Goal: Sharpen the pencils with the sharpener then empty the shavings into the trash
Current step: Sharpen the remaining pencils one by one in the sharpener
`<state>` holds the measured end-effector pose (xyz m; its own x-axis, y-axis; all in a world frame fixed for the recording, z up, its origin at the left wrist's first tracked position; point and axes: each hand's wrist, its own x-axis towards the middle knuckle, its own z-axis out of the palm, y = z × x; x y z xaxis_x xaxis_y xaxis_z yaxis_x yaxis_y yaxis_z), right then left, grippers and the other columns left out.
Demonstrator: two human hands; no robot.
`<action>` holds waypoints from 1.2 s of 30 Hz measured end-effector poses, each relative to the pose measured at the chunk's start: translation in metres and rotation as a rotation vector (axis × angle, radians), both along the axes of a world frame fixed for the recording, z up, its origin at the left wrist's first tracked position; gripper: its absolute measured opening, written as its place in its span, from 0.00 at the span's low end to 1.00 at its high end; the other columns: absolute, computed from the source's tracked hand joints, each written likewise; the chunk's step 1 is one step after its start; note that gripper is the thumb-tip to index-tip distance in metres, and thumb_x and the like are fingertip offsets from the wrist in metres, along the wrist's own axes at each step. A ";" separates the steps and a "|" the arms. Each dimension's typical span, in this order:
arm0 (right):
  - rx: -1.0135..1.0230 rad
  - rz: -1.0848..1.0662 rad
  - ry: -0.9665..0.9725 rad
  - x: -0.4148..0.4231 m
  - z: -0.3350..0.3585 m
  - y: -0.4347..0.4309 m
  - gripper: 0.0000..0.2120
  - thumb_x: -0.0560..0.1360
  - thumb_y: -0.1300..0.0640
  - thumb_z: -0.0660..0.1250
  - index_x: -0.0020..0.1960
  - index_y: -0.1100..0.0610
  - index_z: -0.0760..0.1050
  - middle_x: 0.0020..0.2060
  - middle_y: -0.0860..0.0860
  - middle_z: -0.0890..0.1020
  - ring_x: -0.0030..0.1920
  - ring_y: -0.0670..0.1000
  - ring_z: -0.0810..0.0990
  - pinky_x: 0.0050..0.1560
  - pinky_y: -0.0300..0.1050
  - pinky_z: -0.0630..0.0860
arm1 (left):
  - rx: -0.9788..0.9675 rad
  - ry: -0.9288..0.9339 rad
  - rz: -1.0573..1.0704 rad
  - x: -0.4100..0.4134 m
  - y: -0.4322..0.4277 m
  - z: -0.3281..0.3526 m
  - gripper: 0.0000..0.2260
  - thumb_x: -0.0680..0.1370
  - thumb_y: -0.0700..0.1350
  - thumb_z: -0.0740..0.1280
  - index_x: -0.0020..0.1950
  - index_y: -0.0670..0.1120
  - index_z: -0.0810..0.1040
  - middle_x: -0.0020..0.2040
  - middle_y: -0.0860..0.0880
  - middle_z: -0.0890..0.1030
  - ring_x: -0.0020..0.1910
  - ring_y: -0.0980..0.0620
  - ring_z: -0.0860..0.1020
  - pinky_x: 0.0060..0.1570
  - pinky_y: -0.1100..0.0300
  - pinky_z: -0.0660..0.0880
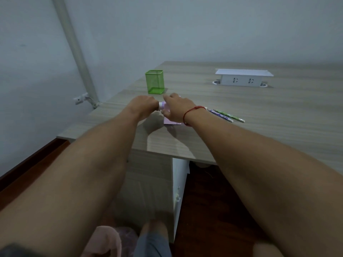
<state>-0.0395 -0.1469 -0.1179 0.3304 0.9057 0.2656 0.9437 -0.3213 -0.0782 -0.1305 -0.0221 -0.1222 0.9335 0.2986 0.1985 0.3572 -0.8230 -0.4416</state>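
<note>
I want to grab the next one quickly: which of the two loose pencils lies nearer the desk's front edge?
The purple pencil; it lies on the near side of the green pencil, which reaches farther right.

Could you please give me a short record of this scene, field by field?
left hand: grips the left end of the sharpener
right hand: holds the sharpener from above, thumb on its near side
pencils: two, flat on the desk, right of the right hand, untouched
cup: green mesh, upright, behind the hands
socket box: white, at the desk's back
trash: not in view
</note>
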 end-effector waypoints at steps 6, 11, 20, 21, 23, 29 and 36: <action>-0.027 0.001 -0.058 -0.009 0.002 -0.002 0.21 0.80 0.50 0.56 0.71 0.57 0.64 0.68 0.58 0.70 0.65 0.59 0.72 0.61 0.51 0.70 | -0.013 -0.099 -0.027 -0.007 0.001 0.008 0.09 0.77 0.37 0.61 0.53 0.41 0.79 0.50 0.39 0.81 0.50 0.37 0.80 0.44 0.50 0.74; -0.046 -0.039 -0.045 -0.009 0.003 0.000 0.22 0.81 0.50 0.55 0.73 0.56 0.61 0.70 0.57 0.68 0.67 0.59 0.70 0.63 0.53 0.70 | 0.003 -0.179 -0.083 -0.009 -0.005 0.023 0.13 0.79 0.38 0.57 0.60 0.44 0.77 0.53 0.39 0.80 0.53 0.37 0.79 0.45 0.49 0.74; -0.099 -0.074 -0.027 -0.014 0.012 0.004 0.18 0.79 0.50 0.59 0.66 0.56 0.70 0.65 0.58 0.73 0.64 0.60 0.74 0.61 0.50 0.71 | -0.099 -0.365 -0.044 -0.032 -0.034 0.016 0.10 0.79 0.39 0.58 0.56 0.41 0.77 0.49 0.35 0.80 0.49 0.34 0.79 0.44 0.47 0.74; -0.105 -0.079 -0.033 -0.014 0.012 0.005 0.17 0.79 0.50 0.60 0.65 0.56 0.71 0.65 0.58 0.73 0.63 0.60 0.75 0.60 0.50 0.71 | -0.127 -0.389 -0.044 -0.035 -0.038 0.013 0.09 0.79 0.39 0.59 0.55 0.41 0.77 0.49 0.35 0.80 0.49 0.34 0.79 0.44 0.46 0.74; -0.111 -0.086 -0.049 -0.014 0.012 0.007 0.18 0.79 0.49 0.59 0.65 0.57 0.71 0.63 0.58 0.74 0.62 0.60 0.75 0.58 0.50 0.72 | -0.183 -0.429 -0.049 -0.040 -0.047 0.005 0.09 0.79 0.39 0.60 0.53 0.39 0.77 0.48 0.35 0.81 0.48 0.34 0.79 0.44 0.46 0.74; -0.104 -0.096 -0.050 -0.012 0.007 0.010 0.18 0.79 0.49 0.58 0.64 0.59 0.70 0.62 0.59 0.75 0.60 0.60 0.76 0.56 0.50 0.73 | -0.348 -0.438 -0.009 -0.050 -0.062 -0.011 0.20 0.81 0.53 0.51 0.59 0.40 0.74 0.46 0.34 0.78 0.45 0.36 0.77 0.39 0.54 0.65; -0.136 -0.059 -0.002 -0.008 0.013 0.011 0.17 0.78 0.48 0.57 0.59 0.58 0.72 0.56 0.58 0.78 0.52 0.58 0.77 0.52 0.51 0.75 | -0.291 -0.238 0.055 -0.043 -0.060 -0.013 0.11 0.81 0.40 0.56 0.57 0.37 0.75 0.48 0.37 0.79 0.45 0.39 0.80 0.46 0.49 0.75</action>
<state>-0.0474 -0.1357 -0.1053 0.3841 0.9123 0.1423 0.9228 -0.3841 -0.0284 -0.1735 -0.0824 -0.1351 0.8525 0.4230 0.3071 0.4691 -0.8784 -0.0921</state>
